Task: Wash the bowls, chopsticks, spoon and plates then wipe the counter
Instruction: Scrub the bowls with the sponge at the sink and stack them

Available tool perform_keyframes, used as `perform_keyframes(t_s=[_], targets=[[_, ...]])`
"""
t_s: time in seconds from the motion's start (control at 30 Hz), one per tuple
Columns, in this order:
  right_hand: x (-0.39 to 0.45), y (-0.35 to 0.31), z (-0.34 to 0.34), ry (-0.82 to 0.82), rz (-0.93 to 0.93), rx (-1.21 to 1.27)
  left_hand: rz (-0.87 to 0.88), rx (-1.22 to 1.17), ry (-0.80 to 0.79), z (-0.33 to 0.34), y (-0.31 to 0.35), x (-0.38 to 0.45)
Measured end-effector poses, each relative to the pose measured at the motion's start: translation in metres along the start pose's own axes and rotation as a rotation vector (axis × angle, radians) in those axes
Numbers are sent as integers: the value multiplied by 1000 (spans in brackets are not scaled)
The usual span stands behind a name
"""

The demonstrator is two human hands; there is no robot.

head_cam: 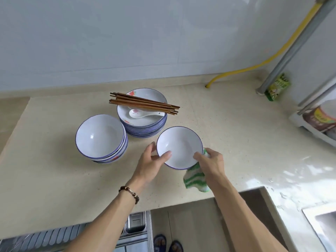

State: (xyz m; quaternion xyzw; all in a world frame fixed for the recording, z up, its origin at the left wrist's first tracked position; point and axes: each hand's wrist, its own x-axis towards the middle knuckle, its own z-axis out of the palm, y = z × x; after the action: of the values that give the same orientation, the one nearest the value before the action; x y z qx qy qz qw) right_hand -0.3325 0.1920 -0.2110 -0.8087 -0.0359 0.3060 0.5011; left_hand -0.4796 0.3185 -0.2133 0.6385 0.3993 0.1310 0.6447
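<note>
On the speckled counter [227,128], left hand [149,166] and right hand [211,164] (also pinching a striped cloth [195,179]) grip 1 empty glossy bowl [179,147].

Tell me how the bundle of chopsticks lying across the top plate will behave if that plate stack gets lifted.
The chopsticks rest loose across the top plate's rim, ends overhanging, so they would probably slide or roll off if it tilts. They look stiff and light. The spoon beneath lies loose on a glossy surface, so it may skid too.

One held bowl [179,147], one bowl stack [101,138], one plate stack [142,115], one spoon [143,113], one cloth [195,177].
</note>
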Motion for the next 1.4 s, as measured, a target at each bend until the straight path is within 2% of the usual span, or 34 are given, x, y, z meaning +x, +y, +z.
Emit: perform_keyframes(t_s=[0.2, 0.33, 0.5, 0.63, 0.8, 0.9, 1.03, 1.1, 1.23, 1.4], targets=[[-19, -1, -61, 65, -4, 112, -255, -329, -124, 72, 35, 7], [-30, 8, -119, 141, 2, 255, -292, -391, -157, 132, 54, -3], [-41, 40, -206, 216, 67, 533, -250, -357, -230, 219, 77, -23], [-45, 87, -295, 438, 135, 731, -205, -224, -225, 310, 89, -45], [-53, 145, -400, 541, 159, 712, -42, -4, -248, 405, 100, -71], [-64, 169, -448, 596, 174, 732, 116, 289, -302, 459, 105, -90], [-83, 183, -483, 583, 115, 692, 375, 621, -333, 511, 113, -116], [-90, 189, -495, 607, 121, 712, 453, 723, -344, 529, 113, -126], [-98, 200, -510, 651, 177, 803, 499, 893, -367, 552, 108, -133], [-107, 206, -524, 710, 127, 760, 554, 966, -389, 563, 109, -143]])
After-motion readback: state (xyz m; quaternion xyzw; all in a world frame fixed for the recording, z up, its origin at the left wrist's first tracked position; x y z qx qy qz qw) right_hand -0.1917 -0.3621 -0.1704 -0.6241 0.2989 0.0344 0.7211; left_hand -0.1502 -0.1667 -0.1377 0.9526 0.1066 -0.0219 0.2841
